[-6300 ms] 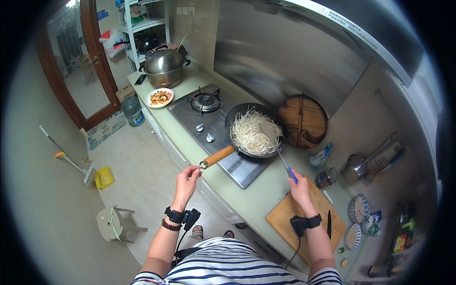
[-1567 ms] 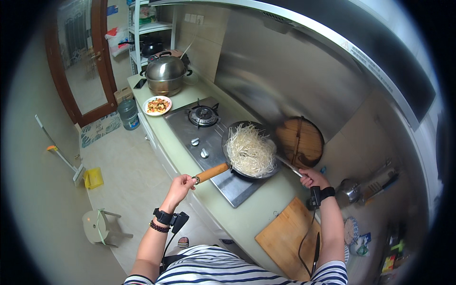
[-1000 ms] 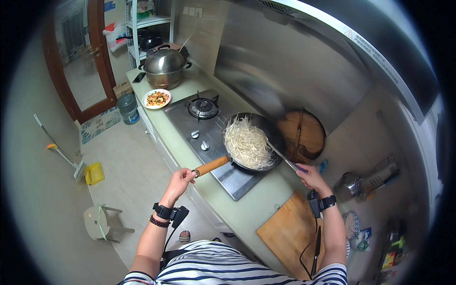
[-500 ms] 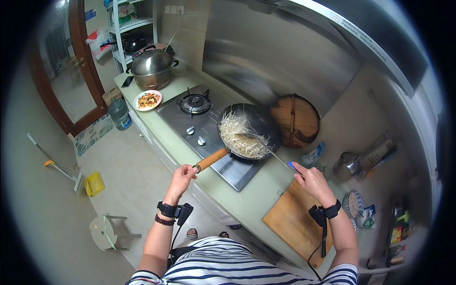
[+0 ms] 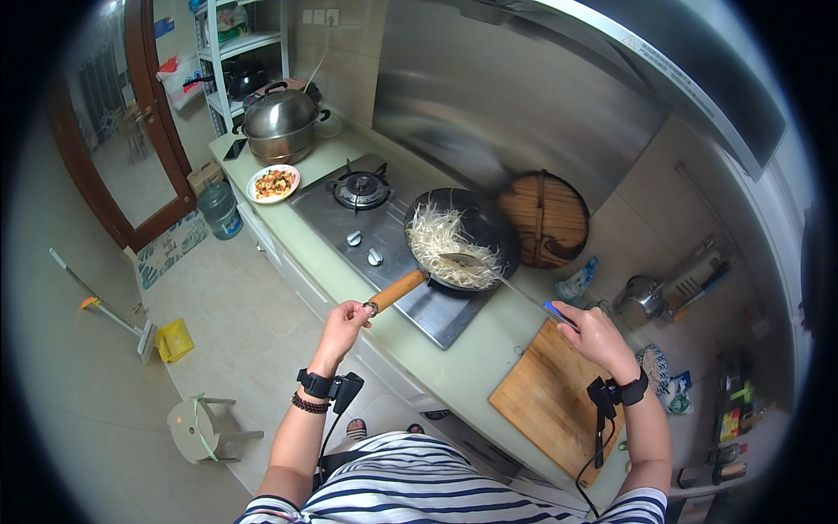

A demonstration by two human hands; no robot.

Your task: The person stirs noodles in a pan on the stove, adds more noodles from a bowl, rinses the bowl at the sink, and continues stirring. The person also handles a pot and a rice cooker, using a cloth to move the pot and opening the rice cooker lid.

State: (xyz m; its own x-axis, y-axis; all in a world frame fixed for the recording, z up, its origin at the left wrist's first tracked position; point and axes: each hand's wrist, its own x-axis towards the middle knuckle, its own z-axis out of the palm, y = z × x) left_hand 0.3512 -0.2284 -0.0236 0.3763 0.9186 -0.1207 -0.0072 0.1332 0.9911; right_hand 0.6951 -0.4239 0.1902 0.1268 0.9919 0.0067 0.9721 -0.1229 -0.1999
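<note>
A black wok (image 5: 480, 218) sits on the right burner of the steel gas stove (image 5: 332, 227), holding a heap of pale bean sprouts (image 5: 436, 240), thinned on its right side. My left hand (image 5: 351, 316) pinches the end of the wok's wooden handle (image 5: 397, 290). My right hand (image 5: 585, 330) grips the blue-tipped handle of a metal spatula (image 5: 515, 286), whose head lies among the sprouts. Below my right hand is a wooden cutting board (image 5: 524, 397) with a dark knife partly hidden by my forearm.
A plate of cooked food (image 5: 272, 184), a phone and a lidded steel pot (image 5: 279, 127) stand at the counter's left. A wooden lid (image 5: 541, 218) leans behind the wok. Hanging utensils (image 5: 681, 293) line the right wall. A stool (image 5: 196, 428), mop and water jug (image 5: 218, 210) are on the floor.
The spatula has moved from the wok's right edge into the sprouts, which now bunch toward the left and front. My right hand has shifted slightly rightward in view.
</note>
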